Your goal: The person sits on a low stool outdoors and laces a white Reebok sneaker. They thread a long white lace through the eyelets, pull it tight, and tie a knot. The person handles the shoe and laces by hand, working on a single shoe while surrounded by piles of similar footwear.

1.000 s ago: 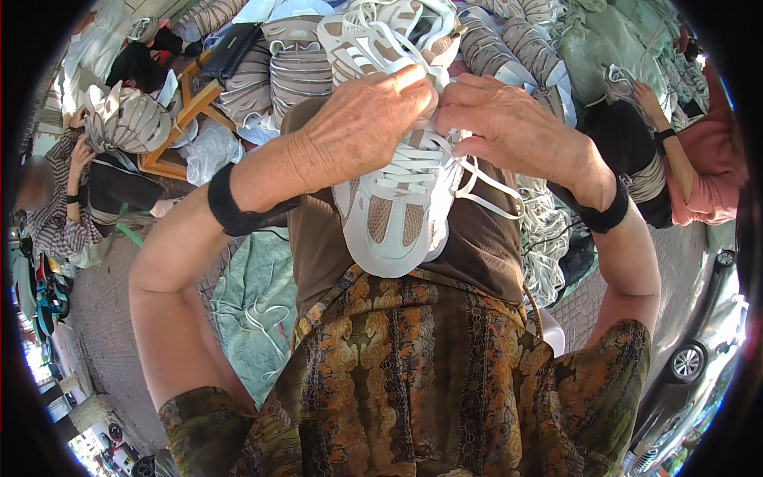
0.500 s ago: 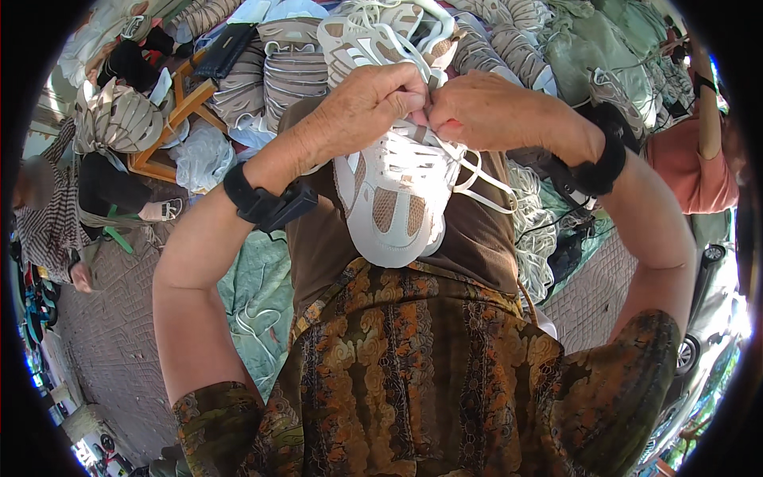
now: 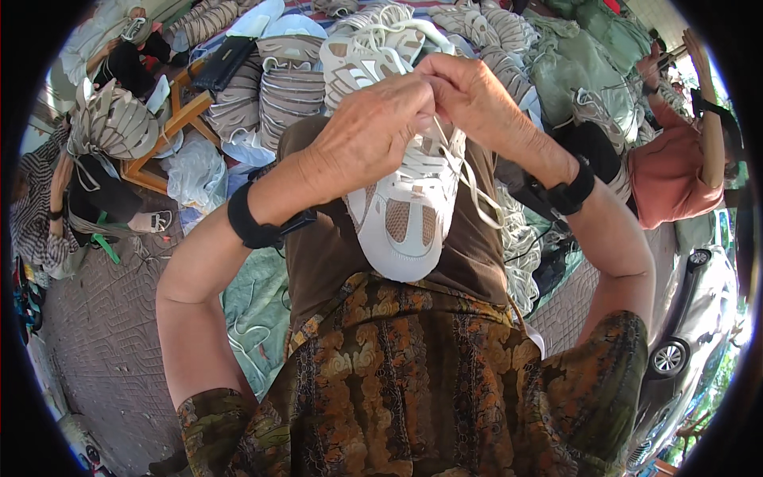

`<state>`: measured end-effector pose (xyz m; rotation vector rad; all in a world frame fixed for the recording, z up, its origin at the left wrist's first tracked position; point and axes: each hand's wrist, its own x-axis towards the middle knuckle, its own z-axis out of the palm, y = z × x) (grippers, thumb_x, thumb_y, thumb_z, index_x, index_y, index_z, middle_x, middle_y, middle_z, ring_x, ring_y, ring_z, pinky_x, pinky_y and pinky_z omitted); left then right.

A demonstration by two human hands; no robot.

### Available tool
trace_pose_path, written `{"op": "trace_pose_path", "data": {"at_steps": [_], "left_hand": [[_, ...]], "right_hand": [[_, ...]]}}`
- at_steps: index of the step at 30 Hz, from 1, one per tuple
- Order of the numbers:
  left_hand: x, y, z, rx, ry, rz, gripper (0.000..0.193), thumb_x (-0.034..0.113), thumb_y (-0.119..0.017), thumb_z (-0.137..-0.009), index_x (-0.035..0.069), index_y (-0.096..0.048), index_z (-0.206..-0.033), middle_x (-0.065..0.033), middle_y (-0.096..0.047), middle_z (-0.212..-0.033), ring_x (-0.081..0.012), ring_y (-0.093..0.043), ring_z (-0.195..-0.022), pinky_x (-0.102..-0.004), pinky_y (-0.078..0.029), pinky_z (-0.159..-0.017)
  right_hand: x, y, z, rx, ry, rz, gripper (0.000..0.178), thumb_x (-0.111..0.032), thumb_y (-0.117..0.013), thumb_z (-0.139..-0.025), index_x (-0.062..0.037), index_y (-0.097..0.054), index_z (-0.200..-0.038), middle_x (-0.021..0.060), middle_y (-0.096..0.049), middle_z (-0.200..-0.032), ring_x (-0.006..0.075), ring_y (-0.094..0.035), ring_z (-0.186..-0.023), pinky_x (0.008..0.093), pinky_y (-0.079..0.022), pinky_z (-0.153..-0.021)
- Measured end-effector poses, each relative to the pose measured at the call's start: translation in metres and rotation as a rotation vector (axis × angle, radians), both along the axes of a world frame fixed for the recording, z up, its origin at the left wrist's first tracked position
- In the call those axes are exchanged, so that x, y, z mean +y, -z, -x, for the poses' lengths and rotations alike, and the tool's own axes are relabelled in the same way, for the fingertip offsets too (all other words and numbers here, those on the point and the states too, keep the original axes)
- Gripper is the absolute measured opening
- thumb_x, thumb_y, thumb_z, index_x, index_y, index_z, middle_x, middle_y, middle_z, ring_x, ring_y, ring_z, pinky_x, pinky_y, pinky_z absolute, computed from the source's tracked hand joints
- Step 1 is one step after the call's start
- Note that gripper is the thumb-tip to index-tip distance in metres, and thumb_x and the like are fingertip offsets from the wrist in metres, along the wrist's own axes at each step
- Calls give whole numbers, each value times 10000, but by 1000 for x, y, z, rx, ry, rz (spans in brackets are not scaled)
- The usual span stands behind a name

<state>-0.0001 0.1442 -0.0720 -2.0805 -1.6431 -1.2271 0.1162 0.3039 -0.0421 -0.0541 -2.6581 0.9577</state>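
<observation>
On my lap rests a white sneaker (image 3: pixel 401 258) with tan mesh panels, its toe pointing toward me. My left hand (image 3: pixel 369 131) and my right hand (image 3: pixel 481 99) meet above its tongue, both closed in a pinch on the white shoelace (image 3: pixel 479 187). One lace strand runs down from between the fingers to the eyelets, and a loose length hangs along the shoe's right side. My hands cover the upper eyelets and part of the tongue. Just beyond lies another white and tan shoe (image 3: pixel 367 65) with loose laces.
Rows of stacked shoe uppers (image 3: pixel 292 91) lie ahead, beside a black wallet-like case (image 3: pixel 225 65) and a wooden frame (image 3: pixel 187 115). A bundle of white laces (image 3: pixel 520 242) hangs at my right. Other people sit on both sides, one in a salmon shirt (image 3: pixel 675 171). A car (image 3: pixel 691 326) stands farther right.
My right hand has risen and turned, its wrist dropping lower. My left hand has rolled over, its back now covering more of the shoe. The shoe has shifted slightly toward me.
</observation>
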Motion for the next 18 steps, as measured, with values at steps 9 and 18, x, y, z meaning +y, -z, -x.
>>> {"op": "trace_pose_path", "data": {"at_steps": [9,18], "left_hand": [[28,-107,-73,-205,378,-154,130,56,-651,-786,9,-538,-830,-144,-585,-728,-325,-624,-647,-428,-492,-608],[58,-119,-123,-163,597,304,255,114,-740,-682,-40,-674,-874,-152,-677,-709,-272,-678,-675,-367,-540,-610]], "right_hand": [[22,37,22,-156,145,474,201,-202,-583,-998,-9,-619,-953,-17,-599,-794,76,-562,-717,241,-477,-648],[-22,-36,73,112,-262,913,237,-207,-572,-1012,13,-661,-1014,92,-700,-897,182,-691,-833,297,-553,-747]]}}
